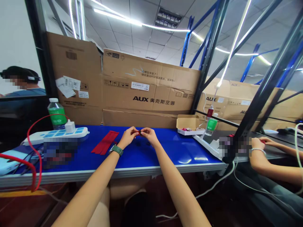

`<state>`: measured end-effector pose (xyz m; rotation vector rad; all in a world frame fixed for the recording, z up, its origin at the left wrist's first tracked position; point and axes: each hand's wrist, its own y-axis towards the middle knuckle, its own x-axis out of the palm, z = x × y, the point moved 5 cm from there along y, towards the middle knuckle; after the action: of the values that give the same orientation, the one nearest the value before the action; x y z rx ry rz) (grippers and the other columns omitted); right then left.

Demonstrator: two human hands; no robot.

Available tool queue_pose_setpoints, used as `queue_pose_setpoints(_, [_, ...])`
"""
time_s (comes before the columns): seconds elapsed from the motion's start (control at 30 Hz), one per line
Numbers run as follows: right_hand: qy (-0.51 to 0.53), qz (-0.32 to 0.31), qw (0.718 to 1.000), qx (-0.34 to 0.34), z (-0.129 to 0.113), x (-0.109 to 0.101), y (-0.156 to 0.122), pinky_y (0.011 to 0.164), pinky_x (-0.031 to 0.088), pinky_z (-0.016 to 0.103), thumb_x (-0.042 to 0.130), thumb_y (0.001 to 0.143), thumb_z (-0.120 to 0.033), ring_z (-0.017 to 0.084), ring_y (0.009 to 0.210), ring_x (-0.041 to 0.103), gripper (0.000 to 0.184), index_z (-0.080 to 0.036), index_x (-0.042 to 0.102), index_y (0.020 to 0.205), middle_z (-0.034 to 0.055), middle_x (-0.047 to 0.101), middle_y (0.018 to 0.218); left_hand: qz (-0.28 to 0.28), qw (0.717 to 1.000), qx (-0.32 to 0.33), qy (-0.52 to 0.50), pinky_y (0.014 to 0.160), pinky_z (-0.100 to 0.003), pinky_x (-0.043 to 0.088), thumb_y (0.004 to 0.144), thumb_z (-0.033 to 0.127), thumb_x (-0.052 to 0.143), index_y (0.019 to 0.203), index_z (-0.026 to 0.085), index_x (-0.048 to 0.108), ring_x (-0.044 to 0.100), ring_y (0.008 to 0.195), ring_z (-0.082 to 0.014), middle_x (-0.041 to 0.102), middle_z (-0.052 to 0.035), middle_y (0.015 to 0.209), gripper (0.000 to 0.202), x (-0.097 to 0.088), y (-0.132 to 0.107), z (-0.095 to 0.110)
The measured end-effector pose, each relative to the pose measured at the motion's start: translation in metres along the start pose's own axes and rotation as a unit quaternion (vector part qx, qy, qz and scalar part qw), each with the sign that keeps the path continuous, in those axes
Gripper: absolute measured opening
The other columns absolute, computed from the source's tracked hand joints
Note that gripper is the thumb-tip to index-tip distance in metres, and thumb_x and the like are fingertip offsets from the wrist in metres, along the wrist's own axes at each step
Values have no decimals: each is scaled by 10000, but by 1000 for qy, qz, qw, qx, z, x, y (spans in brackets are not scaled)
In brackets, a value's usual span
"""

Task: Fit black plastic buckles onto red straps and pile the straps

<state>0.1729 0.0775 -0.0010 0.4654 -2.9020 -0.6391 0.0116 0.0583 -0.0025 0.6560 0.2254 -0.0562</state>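
My left hand [128,136] and my right hand [149,135] meet above the blue tabletop [165,151], fingertips pinched together on a small dark object [139,132] held between them. I cannot make out what the object is. A green-strapped watch [116,149] is on my left wrist. A stack of red strips [105,142] lies flat on the table just left of my left hand.
A white power strip [56,134] with a plugged charger, a green-labelled bottle [56,115] and red cable [33,148] sit at left. A small open cardboard box [188,124] and another bottle [211,125] stand at right. Cardboard cartons wall the back. Another person's arms [270,157] work at right.
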Motion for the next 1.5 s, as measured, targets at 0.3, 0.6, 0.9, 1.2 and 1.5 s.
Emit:
queue_pose_setpoints(0.3, [-61,-47,997,11,-5,4,-6,708,551,271,800,687,-480,202,814,720,399,-183,693,931,43,744,823,-5,1000,-4,-20,546,-253,477,769,494,692,809,188,536,580,588,-125,654,-11,758,346,1,3,-5])
queue_pose_setpoints(0.6, [-168,23,985,20,12,-8,2,539,472,242,760,673,-394,145,552,587,240,-192,631,685,-12,649,614,-52,985,65,149,771,-326,546,811,393,702,1084,228,622,677,827,-195,705,-40,950,328,8,-8,14])
queue_pose_setpoints(0.9, [-340,118,932,-31,2,-13,-1,684,478,242,576,784,-243,154,702,625,59,-226,561,729,-27,652,704,-49,950,77,299,887,-371,491,786,375,742,1136,257,685,683,995,-280,745,-80,1059,374,7,-13,20])
queue_pose_setpoints(1.2, [-350,272,896,15,0,-46,-13,613,477,275,598,854,-230,186,554,652,64,-241,536,862,10,655,669,-35,924,10,382,917,-365,478,758,276,734,1044,247,731,657,1038,-285,702,-110,1105,287,-12,-13,-20])
queue_pose_setpoints(1.5, [-425,189,881,-84,-4,-33,-7,747,482,283,609,802,-185,205,780,658,65,-231,576,834,38,678,795,-50,905,-24,423,821,-347,490,797,320,732,986,273,761,679,985,-287,743,-88,1013,196,-10,-12,-19])
